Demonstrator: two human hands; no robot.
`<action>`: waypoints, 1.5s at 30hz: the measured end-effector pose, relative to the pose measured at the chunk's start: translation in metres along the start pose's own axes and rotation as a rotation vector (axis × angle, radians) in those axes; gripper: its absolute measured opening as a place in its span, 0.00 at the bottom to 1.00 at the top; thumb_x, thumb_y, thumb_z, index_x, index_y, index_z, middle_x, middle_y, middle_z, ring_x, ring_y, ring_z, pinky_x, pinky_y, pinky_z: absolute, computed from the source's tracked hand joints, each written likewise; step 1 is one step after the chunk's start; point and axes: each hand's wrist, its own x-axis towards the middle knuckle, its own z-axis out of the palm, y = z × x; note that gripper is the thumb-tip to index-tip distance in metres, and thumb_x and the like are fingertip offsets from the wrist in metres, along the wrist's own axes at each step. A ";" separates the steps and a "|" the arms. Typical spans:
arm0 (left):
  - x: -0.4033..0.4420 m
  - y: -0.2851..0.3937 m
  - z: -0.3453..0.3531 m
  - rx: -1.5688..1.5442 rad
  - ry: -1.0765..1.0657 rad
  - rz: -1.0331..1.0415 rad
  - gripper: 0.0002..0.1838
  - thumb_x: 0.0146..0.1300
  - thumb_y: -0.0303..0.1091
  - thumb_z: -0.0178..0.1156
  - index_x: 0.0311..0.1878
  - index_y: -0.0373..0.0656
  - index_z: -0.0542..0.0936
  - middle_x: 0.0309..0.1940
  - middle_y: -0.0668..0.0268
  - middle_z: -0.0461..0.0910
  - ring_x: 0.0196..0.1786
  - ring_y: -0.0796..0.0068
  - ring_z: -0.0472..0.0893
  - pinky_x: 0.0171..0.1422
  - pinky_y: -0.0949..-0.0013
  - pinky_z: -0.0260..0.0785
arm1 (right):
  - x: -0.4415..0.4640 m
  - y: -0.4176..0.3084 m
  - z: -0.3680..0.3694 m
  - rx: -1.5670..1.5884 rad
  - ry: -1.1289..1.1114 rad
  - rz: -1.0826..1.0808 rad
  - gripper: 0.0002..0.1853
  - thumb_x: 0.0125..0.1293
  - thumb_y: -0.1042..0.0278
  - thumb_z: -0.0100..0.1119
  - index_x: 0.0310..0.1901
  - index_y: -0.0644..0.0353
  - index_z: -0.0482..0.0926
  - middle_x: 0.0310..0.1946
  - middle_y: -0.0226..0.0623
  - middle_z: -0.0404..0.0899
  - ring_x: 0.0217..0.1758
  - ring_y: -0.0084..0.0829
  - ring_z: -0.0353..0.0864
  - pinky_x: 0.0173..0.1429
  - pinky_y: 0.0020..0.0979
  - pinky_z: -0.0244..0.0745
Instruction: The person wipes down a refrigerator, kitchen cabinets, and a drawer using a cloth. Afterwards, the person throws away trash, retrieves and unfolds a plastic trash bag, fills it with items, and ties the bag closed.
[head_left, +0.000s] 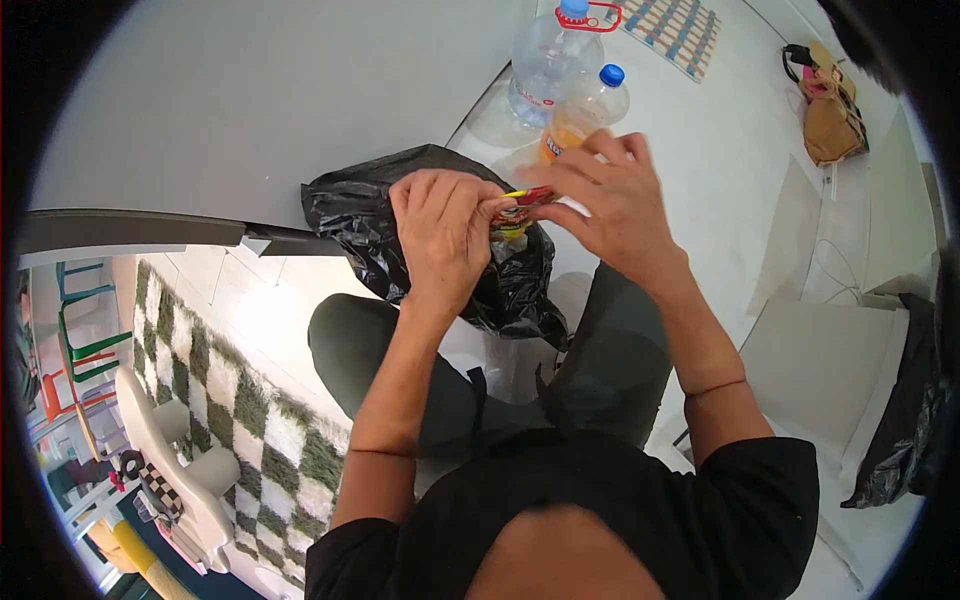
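Note:
A small red and yellow packet point(513, 217) is held between my two hands over an open black plastic bag point(375, 235). My left hand point(440, 225) has its fingers curled, pinching the packet's left side with the thumb. At the packet's upper right end, my right hand point(615, 205) closes thumb and fingers on it; these fingers are slightly blurred. Just beyond my right hand stands a bottle with a blue cap point(600, 97) and some orange liquid. Behind it is a large clear bottle point(550, 65) with a red handle. The bag's contents are mostly hidden.
A grey panel point(250, 110) rises at the left of the bag. At the right are a brown bag point(835, 125), a white box-like surface point(820, 350) and another black bag point(900, 440). A checkered rug point(250, 420) and a low cream table point(150, 430) lie lower left.

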 end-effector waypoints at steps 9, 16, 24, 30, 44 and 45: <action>-0.010 0.019 -0.072 0.459 -0.064 -0.343 0.27 0.47 0.43 0.71 0.52 0.47 0.77 0.51 0.58 0.69 0.58 0.59 0.66 0.62 0.56 0.55 | -0.036 0.029 0.083 0.195 -0.374 0.068 0.05 0.52 0.65 0.60 0.31 0.52 0.80 0.29 0.27 0.75 0.39 0.30 0.77 0.42 0.34 0.68; -0.073 0.005 -0.071 0.121 0.195 -0.781 0.22 0.54 0.27 0.63 0.54 0.43 0.76 0.55 0.54 0.70 0.60 0.62 0.67 0.65 0.61 0.56 | -0.055 0.024 0.187 0.415 -0.628 0.035 0.08 0.54 0.66 0.56 0.34 0.58 0.77 0.37 0.37 0.75 0.37 0.43 0.78 0.37 0.42 0.73; -0.020 0.011 -0.081 -0.986 0.199 -0.926 0.38 0.42 0.10 0.50 0.64 0.31 0.62 0.58 0.53 0.69 0.57 0.65 0.73 0.62 0.68 0.66 | -0.081 0.043 0.211 0.260 -0.715 0.111 0.07 0.56 0.66 0.53 0.34 0.57 0.79 0.31 0.41 0.76 0.38 0.43 0.79 0.37 0.42 0.75; 0.006 0.035 -0.069 -0.997 -0.076 -0.667 0.42 0.36 0.10 0.38 0.65 0.28 0.59 0.65 0.54 0.61 0.67 0.69 0.62 0.69 0.72 0.52 | -0.082 0.037 0.209 0.050 -0.566 -0.110 0.09 0.55 0.66 0.51 0.31 0.55 0.81 0.27 0.40 0.79 0.41 0.41 0.78 0.40 0.42 0.74; 0.009 0.042 -0.085 -1.137 0.050 -0.605 0.50 0.29 0.18 0.46 0.67 0.25 0.49 0.65 0.41 0.55 0.67 0.52 0.62 0.71 0.60 0.52 | -0.110 0.041 0.266 0.165 -0.735 -0.072 0.13 0.57 0.67 0.49 0.40 0.59 0.80 0.44 0.45 0.77 0.45 0.44 0.79 0.46 0.38 0.74; 0.009 0.043 -0.085 -1.151 0.047 -0.570 0.50 0.30 0.18 0.47 0.68 0.27 0.49 0.67 0.41 0.53 0.68 0.51 0.60 0.71 0.59 0.52 | -0.119 0.047 0.285 0.179 -0.767 -0.054 0.13 0.57 0.66 0.49 0.41 0.59 0.80 0.46 0.44 0.76 0.48 0.44 0.77 0.48 0.38 0.73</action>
